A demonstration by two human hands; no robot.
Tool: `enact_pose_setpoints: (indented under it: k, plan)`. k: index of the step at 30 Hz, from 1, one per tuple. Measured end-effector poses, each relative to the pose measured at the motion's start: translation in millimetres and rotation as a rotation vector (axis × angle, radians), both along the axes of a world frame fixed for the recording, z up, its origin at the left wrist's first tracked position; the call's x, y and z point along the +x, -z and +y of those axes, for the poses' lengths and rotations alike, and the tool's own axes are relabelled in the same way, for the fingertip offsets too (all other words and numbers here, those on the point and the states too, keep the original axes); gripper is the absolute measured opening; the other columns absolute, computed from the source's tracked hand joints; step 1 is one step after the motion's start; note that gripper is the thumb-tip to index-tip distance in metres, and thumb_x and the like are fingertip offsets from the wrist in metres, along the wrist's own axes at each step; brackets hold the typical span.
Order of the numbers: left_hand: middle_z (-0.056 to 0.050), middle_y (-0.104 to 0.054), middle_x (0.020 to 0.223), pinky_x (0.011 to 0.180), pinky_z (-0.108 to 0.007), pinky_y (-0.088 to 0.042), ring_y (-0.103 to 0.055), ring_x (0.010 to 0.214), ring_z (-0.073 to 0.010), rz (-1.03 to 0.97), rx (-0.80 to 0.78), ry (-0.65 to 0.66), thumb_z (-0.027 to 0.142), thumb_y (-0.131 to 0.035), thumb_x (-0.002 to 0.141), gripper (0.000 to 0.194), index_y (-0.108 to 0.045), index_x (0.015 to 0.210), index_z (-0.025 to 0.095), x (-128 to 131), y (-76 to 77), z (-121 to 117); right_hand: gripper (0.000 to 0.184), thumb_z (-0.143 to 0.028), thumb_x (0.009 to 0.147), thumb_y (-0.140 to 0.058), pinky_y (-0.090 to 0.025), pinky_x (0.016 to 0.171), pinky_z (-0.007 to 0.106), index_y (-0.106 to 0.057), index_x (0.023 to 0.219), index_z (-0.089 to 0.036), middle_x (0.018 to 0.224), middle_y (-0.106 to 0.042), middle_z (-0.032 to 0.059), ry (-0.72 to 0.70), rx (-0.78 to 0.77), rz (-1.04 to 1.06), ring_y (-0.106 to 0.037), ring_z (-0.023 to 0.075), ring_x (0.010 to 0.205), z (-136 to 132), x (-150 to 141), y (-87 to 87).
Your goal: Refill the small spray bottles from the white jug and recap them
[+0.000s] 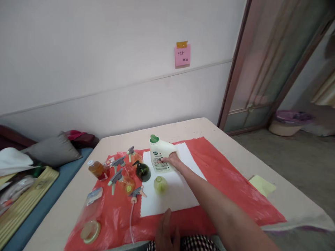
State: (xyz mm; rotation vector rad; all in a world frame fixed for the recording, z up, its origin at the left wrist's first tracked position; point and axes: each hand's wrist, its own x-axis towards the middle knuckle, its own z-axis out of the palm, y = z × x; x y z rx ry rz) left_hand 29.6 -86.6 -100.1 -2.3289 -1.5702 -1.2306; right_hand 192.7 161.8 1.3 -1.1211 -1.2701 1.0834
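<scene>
My right hand (pixel 170 159) grips a white jug (pixel 158 151) with a printed label and a green mouth, upright over a white paper sheet (pixel 180 195). In front of it stands a small yellow-green bottle (pixel 160 185) without a spray head. A loose spray head (pixel 135 194) with a long clear tube lies to its left. Near the table's front edge, above my lap, is my left hand (pixel 166 230), fingers stretched out and holding nothing. A dark green pump bottle (pixel 143 173) and an orange spray bottle (pixel 127 184) stand left of the jug.
A red plastic sheet (pixel 222 164) covers much of the table (pixel 199 127). At left stand an amber bottle (pixel 98 169) and more spray bottles; a round tape roll (pixel 90 231) lies at front left. Yellow notes (pixel 262 185) lie right. A pink note (pixel 182 55) hangs on the wall.
</scene>
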Motion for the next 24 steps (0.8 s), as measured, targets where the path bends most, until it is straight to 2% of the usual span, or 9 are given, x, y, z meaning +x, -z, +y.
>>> enact_pose_setpoints:
  k: [4,7,10,15,17,20,24]
  plan:
    - [-0.012,-0.072,0.119,0.084,-0.041,-0.064,-0.07,0.109,-0.0254,-0.034,0.029,0.009,0.02,-0.048,0.095,0.056,-0.038,0.15,0.026,4.8,-7.7,-1.5,0.068,-0.049,0.061,-0.08,-0.052,0.097,0.045,-0.063,0.119,-0.018,0.106,-0.077,0.0087,0.022,-0.012,-0.099,-0.068,0.0285,0.104,-22.4,17.5,-13.7]
    - [-0.011,-0.073,0.117,0.083,-0.039,-0.064,-0.071,0.106,-0.0244,-0.064,0.042,0.022,0.022,-0.048,0.097,0.045,-0.049,0.141,0.023,7.5,-17.2,-3.2,0.06,-0.049,0.064,-0.079,-0.052,0.097,0.046,-0.067,0.115,-0.018,0.109,-0.076,0.0106,0.048,-0.03,-0.208,-0.069,0.0308,0.103,-50.4,38.3,-25.0]
    - [-0.01,-0.074,0.114,0.083,-0.037,-0.063,-0.072,0.103,-0.023,-0.074,0.019,0.032,0.023,-0.048,0.097,0.035,-0.057,0.131,0.021,8.8,-24.6,-4.7,0.06,-0.049,0.063,-0.08,-0.05,0.1,0.045,-0.068,0.115,-0.02,0.113,-0.075,0.0095,0.066,-0.043,-0.329,-0.068,0.0325,0.109,-82.1,61.0,-37.6]
    - [-0.009,-0.075,0.107,0.087,-0.036,-0.061,-0.072,0.1,-0.0213,-0.124,-0.02,0.048,0.02,-0.047,0.097,0.029,-0.062,0.122,0.02,9.6,-30.0,-5.1,0.056,-0.051,0.064,-0.078,-0.053,0.094,0.048,-0.071,0.109,-0.017,0.096,-0.078,0.0122,0.114,-0.122,-0.527,-0.071,0.037,0.096,-132.5,96.3,-55.4]
    - [-0.009,-0.075,0.105,0.087,-0.036,-0.061,-0.072,0.098,-0.0206,-0.157,-0.048,0.05,0.021,-0.046,0.098,0.027,-0.063,0.118,0.019,9.2,-32.2,-3.8,0.065,-0.054,0.065,-0.077,-0.048,0.101,0.05,-0.068,0.118,-0.018,0.102,-0.077,0.0118,0.177,-0.105,-0.634,-0.067,0.0382,0.106,-148.0,108.4,-57.2]
    - [-0.008,-0.075,0.101,0.086,-0.034,-0.062,-0.072,0.095,-0.0193,-0.216,-0.089,0.046,0.022,-0.044,0.099,0.025,-0.064,0.113,0.017,8.1,-35.5,-1.2,0.083,-0.058,0.066,-0.075,-0.042,0.109,0.05,-0.056,0.136,-0.019,0.121,-0.072,0.0114,0.226,-0.05,-0.762,-0.058,0.0373,0.124,-165.0,121.7,-51.7]
    - [-0.009,-0.075,0.1,0.085,-0.035,-0.062,-0.072,0.093,-0.019,-0.238,-0.116,0.047,0.023,-0.043,0.099,0.024,-0.064,0.111,0.017,7.1,-36.7,0.2,0.09,-0.06,0.066,-0.072,-0.046,0.104,0.048,-0.05,0.141,-0.016,0.128,-0.068,0.0147,0.219,-0.063,-0.809,-0.055,0.0379,0.128,-178.7,126.9,-36.6]
